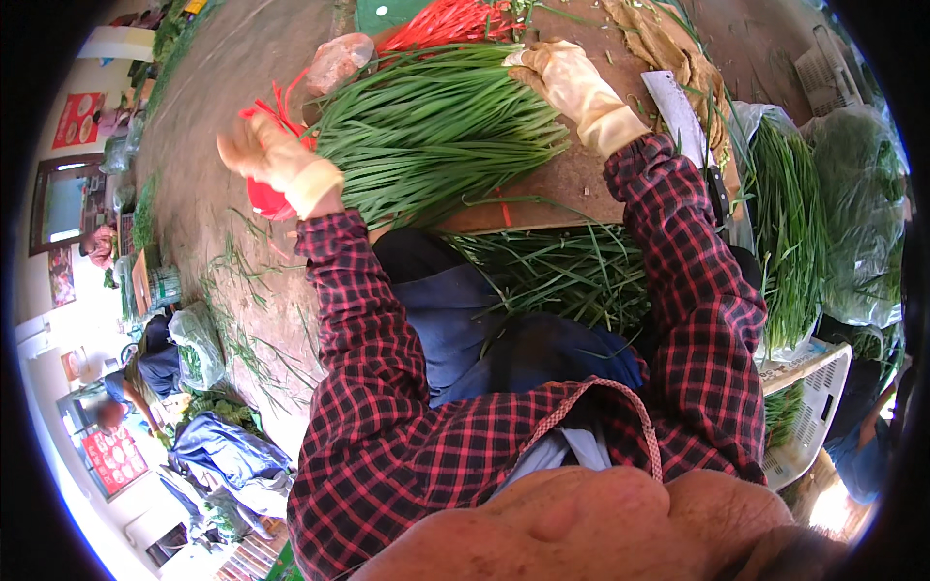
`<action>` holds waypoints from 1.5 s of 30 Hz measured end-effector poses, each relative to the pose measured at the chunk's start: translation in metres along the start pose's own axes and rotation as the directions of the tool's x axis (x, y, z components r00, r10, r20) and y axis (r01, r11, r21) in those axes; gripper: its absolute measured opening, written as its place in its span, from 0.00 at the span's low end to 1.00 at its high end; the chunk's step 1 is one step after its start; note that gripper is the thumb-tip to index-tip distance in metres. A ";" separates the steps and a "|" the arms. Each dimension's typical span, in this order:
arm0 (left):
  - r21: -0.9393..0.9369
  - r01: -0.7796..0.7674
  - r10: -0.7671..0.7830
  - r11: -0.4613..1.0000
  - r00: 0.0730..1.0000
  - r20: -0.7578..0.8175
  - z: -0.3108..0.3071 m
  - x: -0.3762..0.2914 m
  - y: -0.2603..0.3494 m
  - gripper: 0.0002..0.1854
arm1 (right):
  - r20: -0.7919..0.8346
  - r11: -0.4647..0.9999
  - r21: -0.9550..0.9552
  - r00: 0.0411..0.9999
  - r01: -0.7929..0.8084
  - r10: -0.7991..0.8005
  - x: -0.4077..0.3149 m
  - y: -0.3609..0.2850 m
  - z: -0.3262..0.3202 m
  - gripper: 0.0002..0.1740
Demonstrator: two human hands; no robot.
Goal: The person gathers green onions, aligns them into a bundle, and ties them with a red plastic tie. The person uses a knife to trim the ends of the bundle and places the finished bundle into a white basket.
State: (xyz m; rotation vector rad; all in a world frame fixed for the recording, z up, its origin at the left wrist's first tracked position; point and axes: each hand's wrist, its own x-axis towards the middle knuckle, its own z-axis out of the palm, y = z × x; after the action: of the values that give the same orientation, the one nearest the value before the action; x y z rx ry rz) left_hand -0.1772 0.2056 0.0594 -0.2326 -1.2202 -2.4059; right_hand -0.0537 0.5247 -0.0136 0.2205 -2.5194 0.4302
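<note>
A thick pile of long green leaves, which look like garlic chives (450, 131), lies across a brown board (538, 203) before me. My right hand (567, 87), in a cream rubber glove, is at the pale stem ends on the pile's far right, its fingers closed around some of them. On the other side my left hand (272, 156), gloved alike and blurred by motion, is just off the leaf tips. Red plastic strips (280, 109) show behind it, and a red round object (269, 200) lies partly under its wrist. Whether its fingers hold a strip is unclear.
A cleaver (676, 109) lies right of my right hand, beside a brown cloth (668, 51). Red plastic strands (450, 25) lie beyond the pile. Bagged greens (788, 225) and a white plastic crate (814, 421) stand at right. Another person (134, 385) bends at far left.
</note>
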 end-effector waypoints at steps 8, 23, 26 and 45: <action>0.450 -0.873 -0.537 0.188 0.292 0.791 0.059 -0.095 -0.074 0.56 | -0.174 0.976 0.098 0.962 -0.196 0.211 -0.038 -0.035 -0.039 0.19; 0.457 -0.885 -0.717 0.089 0.261 0.646 0.031 -0.122 -0.060 0.79 | 0.385 0.371 0.611 0.672 -0.699 0.632 -0.079 -0.092 0.029 0.16; 0.426 -0.901 -0.647 0.077 0.280 0.710 0.023 -0.128 -0.066 0.78 | 0.157 0.629 0.578 0.827 -0.520 0.540 -0.104 -0.105 0.025 0.16; 0.340 -0.939 -0.578 0.040 0.256 0.775 0.023 -0.124 -0.067 0.69 | 0.415 0.976 0.083 0.897 -0.203 0.152 -0.116 -0.136 0.008 0.07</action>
State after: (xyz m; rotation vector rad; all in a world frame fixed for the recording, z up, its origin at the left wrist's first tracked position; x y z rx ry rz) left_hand -0.0979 0.2959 -0.0171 -1.4483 -2.6139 0.0130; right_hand 0.0718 0.4025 -0.0505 0.1364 -2.9396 0.6762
